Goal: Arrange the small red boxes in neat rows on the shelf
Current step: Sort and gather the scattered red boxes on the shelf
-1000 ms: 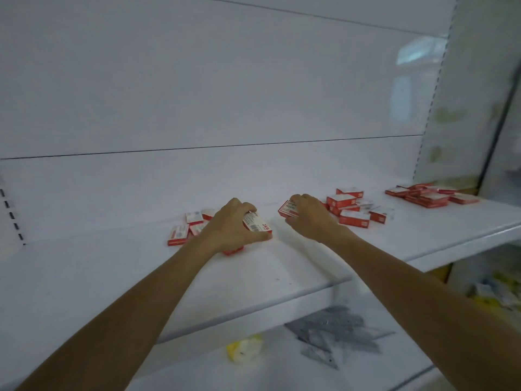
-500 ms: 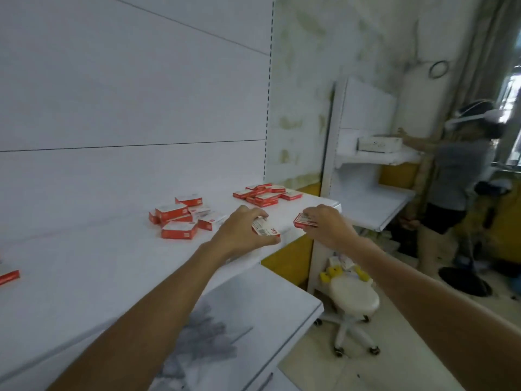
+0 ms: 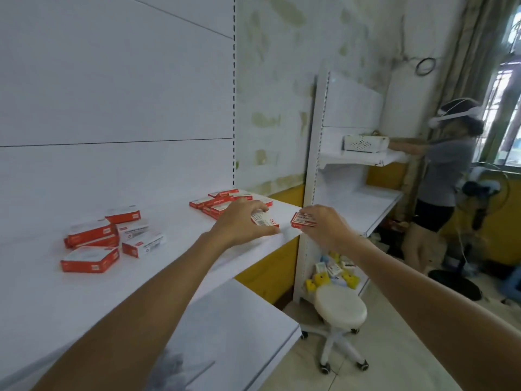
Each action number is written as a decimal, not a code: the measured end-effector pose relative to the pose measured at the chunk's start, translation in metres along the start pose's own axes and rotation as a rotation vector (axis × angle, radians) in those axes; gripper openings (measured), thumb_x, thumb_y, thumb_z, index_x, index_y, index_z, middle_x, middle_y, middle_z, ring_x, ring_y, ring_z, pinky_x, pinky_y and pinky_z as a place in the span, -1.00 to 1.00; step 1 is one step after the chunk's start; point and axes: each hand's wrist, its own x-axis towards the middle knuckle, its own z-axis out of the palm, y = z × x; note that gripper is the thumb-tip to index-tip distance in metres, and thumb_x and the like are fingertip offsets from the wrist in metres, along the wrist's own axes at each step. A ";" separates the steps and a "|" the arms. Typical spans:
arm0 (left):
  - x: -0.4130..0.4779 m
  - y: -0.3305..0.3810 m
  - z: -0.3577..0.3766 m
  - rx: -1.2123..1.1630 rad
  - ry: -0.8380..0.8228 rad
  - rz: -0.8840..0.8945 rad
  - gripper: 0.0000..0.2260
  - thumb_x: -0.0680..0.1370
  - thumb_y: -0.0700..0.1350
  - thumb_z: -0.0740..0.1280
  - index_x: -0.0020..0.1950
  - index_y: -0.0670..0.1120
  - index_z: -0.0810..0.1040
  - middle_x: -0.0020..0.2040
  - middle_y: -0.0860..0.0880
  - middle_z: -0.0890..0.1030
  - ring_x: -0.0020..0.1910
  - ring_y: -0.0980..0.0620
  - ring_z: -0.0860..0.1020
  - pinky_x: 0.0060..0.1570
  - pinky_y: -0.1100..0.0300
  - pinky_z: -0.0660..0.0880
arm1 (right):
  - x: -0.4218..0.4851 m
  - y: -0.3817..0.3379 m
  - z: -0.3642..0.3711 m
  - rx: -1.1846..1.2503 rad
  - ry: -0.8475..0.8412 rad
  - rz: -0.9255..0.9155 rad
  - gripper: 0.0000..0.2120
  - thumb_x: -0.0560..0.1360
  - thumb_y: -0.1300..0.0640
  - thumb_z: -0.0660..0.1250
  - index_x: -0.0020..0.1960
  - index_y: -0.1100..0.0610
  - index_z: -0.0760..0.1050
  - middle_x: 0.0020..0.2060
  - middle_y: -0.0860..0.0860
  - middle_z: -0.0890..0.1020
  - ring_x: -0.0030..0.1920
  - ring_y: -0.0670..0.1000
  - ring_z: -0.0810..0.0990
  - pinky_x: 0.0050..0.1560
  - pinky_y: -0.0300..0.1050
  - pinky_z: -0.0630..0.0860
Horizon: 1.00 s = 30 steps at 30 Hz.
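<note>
The left hand [image 3: 239, 221] curls over a red box [image 3: 266, 220], fingers on top and thumb along its near side, at the right front corner of the shelf [image 3: 169, 266]; whether the box rests on the shelf is unclear. The right hand [image 3: 327, 227] pinches a second red box [image 3: 301, 221] in its fingertips, just past the shelf's right end. More red boxes lie jumbled mid-shelf [image 3: 93, 244], and others heaped at the shelf's back right [image 3: 220, 203].
</note>
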 end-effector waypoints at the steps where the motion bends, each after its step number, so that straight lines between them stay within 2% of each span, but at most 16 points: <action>1: 0.012 -0.004 0.000 0.019 -0.006 0.004 -0.44 0.33 0.23 0.42 0.28 0.09 0.46 0.32 -0.01 0.41 0.23 0.01 0.39 0.06 0.24 0.32 | 0.014 0.003 0.001 0.008 0.005 -0.003 -0.71 0.47 0.14 0.31 0.19 0.05 0.50 0.05 0.04 0.61 -0.06 0.03 0.57 -0.17 -0.19 0.51; 3: 0.034 -0.013 -0.004 0.036 -0.012 -0.014 -0.45 0.31 0.25 0.42 0.24 0.10 0.48 0.22 -0.02 0.44 0.08 0.04 0.43 -0.10 0.35 0.34 | 0.043 0.006 0.005 0.007 0.003 -0.009 -0.77 0.47 0.15 0.29 0.12 0.05 0.53 0.00 0.04 0.63 -0.12 0.02 0.56 -0.18 -0.15 0.52; 5: 0.056 -0.020 -0.009 0.034 0.016 -0.052 -0.48 0.30 0.25 0.42 0.20 0.10 0.49 0.12 -0.02 0.45 -0.02 0.07 0.41 -0.21 0.31 0.32 | 0.070 0.007 0.009 -0.008 -0.002 -0.041 -0.78 0.48 0.15 0.29 0.11 0.03 0.53 -0.02 0.02 0.63 -0.15 -0.02 0.53 -0.22 -0.19 0.46; 8: 0.080 -0.027 -0.015 0.047 0.054 -0.092 -0.53 0.30 0.23 0.43 0.16 0.11 0.51 0.04 -0.01 0.45 -0.03 0.07 0.42 -0.20 0.27 0.33 | 0.102 0.007 0.017 -0.010 -0.018 -0.133 -0.71 0.47 0.15 0.30 0.20 0.05 0.48 0.08 0.04 0.60 0.01 0.05 0.56 -0.06 -0.10 0.54; 10: 0.090 -0.030 -0.017 0.080 0.064 -0.108 -0.55 0.30 0.22 0.44 0.13 0.12 0.52 0.01 -0.01 0.45 -0.04 0.06 0.44 -0.18 0.27 0.33 | 0.122 0.008 0.024 0.010 -0.013 -0.171 -0.65 0.47 0.15 0.31 0.25 0.06 0.45 0.13 0.05 0.58 0.09 0.07 0.54 0.01 -0.09 0.51; 13: 0.097 -0.033 -0.018 0.122 0.109 -0.151 -0.54 0.28 0.24 0.46 0.11 0.13 0.53 -0.03 0.01 0.43 -0.06 0.06 0.45 -0.18 0.29 0.33 | 0.149 0.007 0.036 0.049 -0.019 -0.244 -0.64 0.46 0.16 0.30 0.25 0.08 0.44 0.11 0.08 0.59 0.09 0.09 0.52 0.02 -0.08 0.47; 18: 0.089 -0.036 -0.008 0.206 0.198 -0.320 -0.52 0.26 0.25 0.46 0.12 0.12 0.54 0.00 -0.02 0.44 -0.03 0.03 0.45 -0.06 0.20 0.39 | 0.176 0.012 0.064 0.112 -0.129 -0.402 -0.63 0.45 0.20 0.27 0.25 0.12 0.42 0.14 0.12 0.57 0.14 0.15 0.50 0.15 0.02 0.45; 23: 0.072 -0.019 0.020 0.275 0.355 -0.489 -0.47 0.27 0.29 0.43 0.16 0.08 0.56 -0.08 0.02 0.45 -0.13 0.06 0.47 -0.20 0.24 0.38 | 0.186 0.022 0.075 0.201 -0.180 -0.601 -0.65 0.45 0.16 0.28 0.24 0.10 0.42 0.10 0.11 0.59 0.09 0.13 0.52 0.10 0.02 0.47; 25: 0.067 -0.013 0.035 0.355 0.352 -0.557 -0.47 0.29 0.30 0.40 0.17 0.07 0.56 -0.04 0.01 0.52 -0.13 0.06 0.47 -0.21 0.24 0.37 | 0.182 0.027 0.079 0.236 -0.242 -0.682 -0.68 0.46 0.09 0.30 0.20 0.08 0.44 0.07 0.09 0.59 0.07 0.12 0.52 0.06 -0.04 0.46; 28: 0.064 -0.012 0.059 0.468 0.198 -0.718 -0.43 0.35 0.35 0.30 0.24 0.07 0.47 0.24 -0.02 0.52 0.14 -0.04 0.48 0.10 0.09 0.41 | 0.172 0.035 0.087 0.282 -0.314 -0.749 -0.68 0.43 0.12 0.29 0.18 0.02 0.43 0.09 0.05 0.58 0.07 0.08 0.52 0.07 -0.09 0.46; 30: 0.064 -0.010 0.066 0.484 0.190 -0.776 -0.41 0.36 0.37 0.27 0.26 0.06 0.43 0.30 -0.03 0.48 0.22 -0.08 0.43 0.17 0.02 0.38 | 0.169 0.037 0.088 0.315 -0.275 -0.778 -0.69 0.42 0.12 0.27 0.17 0.04 0.45 0.11 0.05 0.57 0.10 0.08 0.51 0.11 -0.05 0.46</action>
